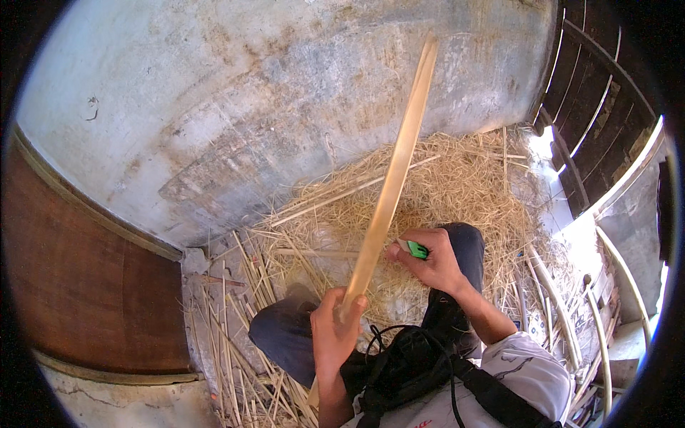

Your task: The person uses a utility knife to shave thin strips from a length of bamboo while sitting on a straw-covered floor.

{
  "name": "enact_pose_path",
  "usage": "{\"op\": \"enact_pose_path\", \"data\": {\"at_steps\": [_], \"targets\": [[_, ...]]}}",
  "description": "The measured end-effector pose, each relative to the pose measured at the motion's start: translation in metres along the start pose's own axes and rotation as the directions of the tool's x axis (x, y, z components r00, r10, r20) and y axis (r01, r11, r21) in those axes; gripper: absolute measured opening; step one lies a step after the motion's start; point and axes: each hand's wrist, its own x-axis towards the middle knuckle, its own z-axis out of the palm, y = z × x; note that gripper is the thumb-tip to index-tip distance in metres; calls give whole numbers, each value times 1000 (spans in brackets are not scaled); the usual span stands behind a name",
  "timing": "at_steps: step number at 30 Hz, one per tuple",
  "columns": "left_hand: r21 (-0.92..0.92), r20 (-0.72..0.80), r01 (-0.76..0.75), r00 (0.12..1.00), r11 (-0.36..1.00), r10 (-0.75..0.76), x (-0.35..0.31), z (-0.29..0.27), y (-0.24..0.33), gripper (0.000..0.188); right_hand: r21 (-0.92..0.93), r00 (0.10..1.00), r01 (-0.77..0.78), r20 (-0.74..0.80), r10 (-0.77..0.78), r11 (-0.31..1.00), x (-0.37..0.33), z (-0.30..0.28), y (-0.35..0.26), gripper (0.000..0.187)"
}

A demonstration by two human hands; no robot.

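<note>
My left hand (335, 328) is closed around the lower part of a long, pale bamboo strip (389, 192). The strip slants up and away to the right, and its far end looks split into thin pieces in front of the wall. Just right of the strip, my right hand (432, 260) grips a small knife (418, 250) with a green handle. A short bit of its blade shows by the thumb, apart from the strip; the rest is hidden in the fist. Both hands are above my bent legs in dark trousers.
Shavings (457, 171) cover the floor ahead, against a stained grey wall (285, 93). Thin bamboo sticks (235, 342) lie in a heap at the left, near a brown wooden panel (100, 264). Longer poles (556, 307) lie at the right, below a dark slatted structure (592, 93).
</note>
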Motion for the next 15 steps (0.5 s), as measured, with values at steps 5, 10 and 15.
{"op": "enact_pose_path", "data": {"at_steps": [5, 10, 15], "targets": [[-101, -11, 99, 995, 990, -101, -1, 0, 2, 25, 23, 995, -19, -102, 21, 1000, -1, 0, 10, 20], [-193, -34, 88, 995, 977, -96, 2, -10, -6, 23, -105, 962, 145, -216, -165, 984, -5, -14, -7, 39], [-268, 2, 105, 994, 958, -108, 8, -11, -8, 25, 70, 966, 205, 145, -213, 976, -43, 12, -16, 35]]}}
